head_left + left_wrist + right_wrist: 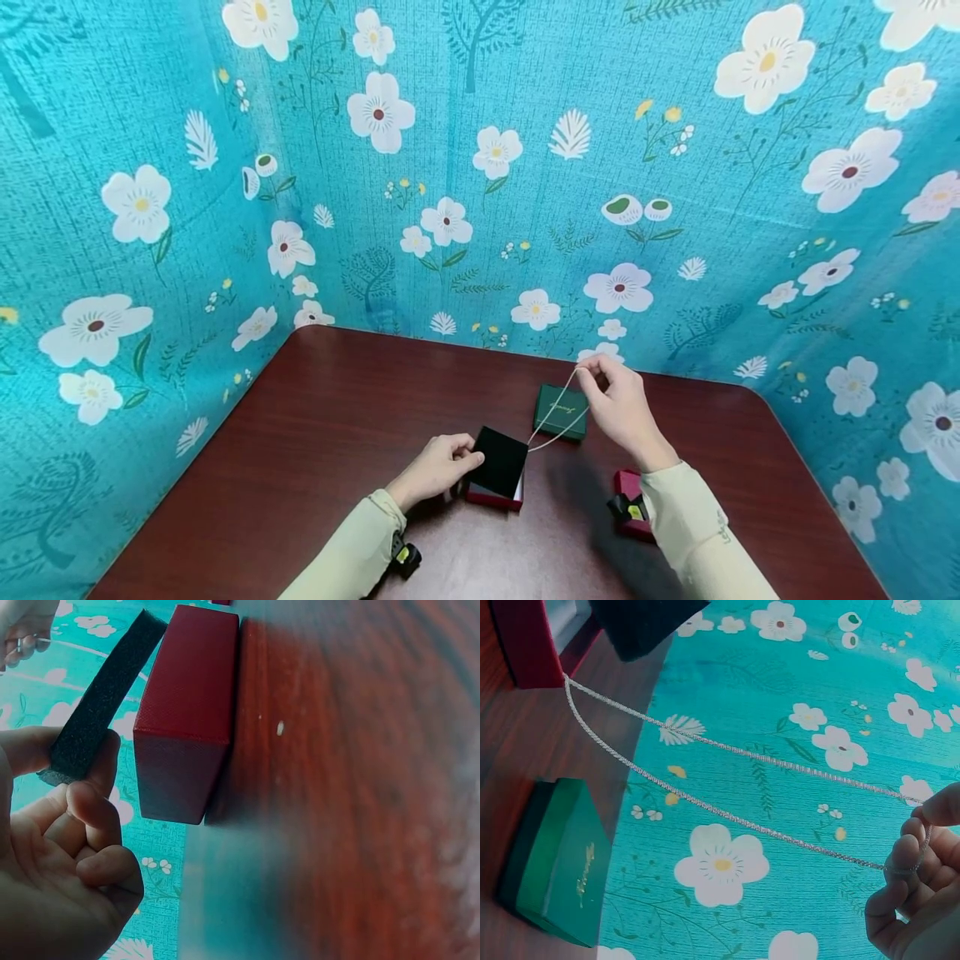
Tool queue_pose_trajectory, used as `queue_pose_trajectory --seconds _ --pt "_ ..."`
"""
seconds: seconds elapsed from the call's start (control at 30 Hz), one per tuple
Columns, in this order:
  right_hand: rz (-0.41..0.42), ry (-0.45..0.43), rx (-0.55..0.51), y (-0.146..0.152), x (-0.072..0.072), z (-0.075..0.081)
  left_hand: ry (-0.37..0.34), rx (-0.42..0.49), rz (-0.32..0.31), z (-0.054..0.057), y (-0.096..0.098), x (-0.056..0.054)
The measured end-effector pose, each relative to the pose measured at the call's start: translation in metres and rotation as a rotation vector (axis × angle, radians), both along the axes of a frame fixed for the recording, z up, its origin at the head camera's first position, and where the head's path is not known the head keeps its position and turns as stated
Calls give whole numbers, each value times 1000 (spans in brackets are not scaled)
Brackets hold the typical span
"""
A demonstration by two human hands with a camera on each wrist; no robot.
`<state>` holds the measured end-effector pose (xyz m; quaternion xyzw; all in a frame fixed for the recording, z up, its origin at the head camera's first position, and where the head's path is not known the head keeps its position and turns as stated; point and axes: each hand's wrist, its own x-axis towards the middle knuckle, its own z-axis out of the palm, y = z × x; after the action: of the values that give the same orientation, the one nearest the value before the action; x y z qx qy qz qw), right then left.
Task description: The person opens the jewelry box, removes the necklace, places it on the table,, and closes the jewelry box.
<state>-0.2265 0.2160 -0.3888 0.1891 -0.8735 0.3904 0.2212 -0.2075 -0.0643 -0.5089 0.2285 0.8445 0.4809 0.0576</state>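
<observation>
The left hand (435,467) pinches a pad (498,458) over a red box (187,690); the right hand (618,404) pinches a chain (742,750) (green box (567,408) on the far side).

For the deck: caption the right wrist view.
Right fingers hold up a chain; green box and red box on the table.

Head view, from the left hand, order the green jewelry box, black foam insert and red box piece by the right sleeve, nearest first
1. Black foam insert, pinched in left hand.
2. Green jewelry box, back right.
3. Red box piece, farthest right.
</observation>
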Motion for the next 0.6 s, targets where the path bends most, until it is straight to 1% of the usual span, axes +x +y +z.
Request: queue_pose_trajectory --seconds 0.17,0.4,0.6 --pt "-14 27 6 3 3 5 0 -1 10 2 1 1" --pt "-12 37 27 8 7 13 -5 -1 9 2 1 2" --pt "-27 54 61 15 5 22 7 4 9 1 0 2"
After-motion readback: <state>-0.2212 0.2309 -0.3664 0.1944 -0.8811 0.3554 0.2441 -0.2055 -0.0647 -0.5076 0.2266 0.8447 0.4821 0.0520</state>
